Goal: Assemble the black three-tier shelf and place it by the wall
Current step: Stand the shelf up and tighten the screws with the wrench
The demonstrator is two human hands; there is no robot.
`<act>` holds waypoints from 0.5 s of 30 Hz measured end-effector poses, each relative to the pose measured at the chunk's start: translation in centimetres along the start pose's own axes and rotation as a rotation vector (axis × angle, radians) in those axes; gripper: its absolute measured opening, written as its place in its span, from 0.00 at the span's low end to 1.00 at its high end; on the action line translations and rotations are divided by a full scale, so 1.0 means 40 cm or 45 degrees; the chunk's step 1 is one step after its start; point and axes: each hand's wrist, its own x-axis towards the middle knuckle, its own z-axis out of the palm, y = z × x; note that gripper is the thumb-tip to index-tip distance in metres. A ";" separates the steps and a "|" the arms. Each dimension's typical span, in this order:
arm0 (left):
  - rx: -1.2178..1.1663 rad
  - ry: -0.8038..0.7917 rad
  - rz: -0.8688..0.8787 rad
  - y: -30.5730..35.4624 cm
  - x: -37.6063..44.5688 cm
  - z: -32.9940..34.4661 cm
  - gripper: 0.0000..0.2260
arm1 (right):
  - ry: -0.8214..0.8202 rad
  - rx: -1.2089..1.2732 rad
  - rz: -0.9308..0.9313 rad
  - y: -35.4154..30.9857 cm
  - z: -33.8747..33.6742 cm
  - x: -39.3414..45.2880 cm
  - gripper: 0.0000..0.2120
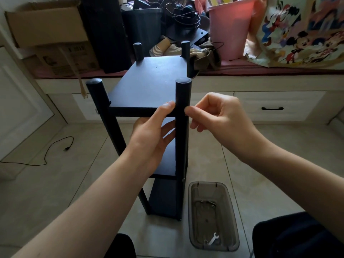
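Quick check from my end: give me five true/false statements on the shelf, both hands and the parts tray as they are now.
1. The shelf stands upright on the floor. True.
2. The left hand grips the top board's front edge. True.
3. The right hand holds the wrench. False: the wrench lies in the tray.
4. The tray sits on the top board. False: it is on the floor beside the shelf.
5. A pink bucket stands behind the shelf. True.

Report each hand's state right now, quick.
Left hand: grip closed on the top board's front edge of the black shelf.
Right hand: fingertips pinched at the front right post; anything held cannot be told.
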 end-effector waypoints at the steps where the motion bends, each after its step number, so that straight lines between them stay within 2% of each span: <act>1: 0.001 -0.005 0.003 -0.001 0.000 0.000 0.09 | -0.010 0.012 0.001 0.001 -0.001 0.001 0.08; 4: 0.007 0.003 0.014 0.002 -0.002 0.003 0.10 | -0.032 0.025 -0.003 0.000 0.000 0.002 0.07; 8: 0.001 0.008 0.011 0.010 -0.009 0.008 0.20 | -0.054 0.116 0.007 -0.004 -0.004 0.005 0.06; 15: -0.008 0.007 -0.003 0.017 -0.016 0.006 0.23 | -0.124 0.051 -0.036 -0.010 -0.012 -0.001 0.03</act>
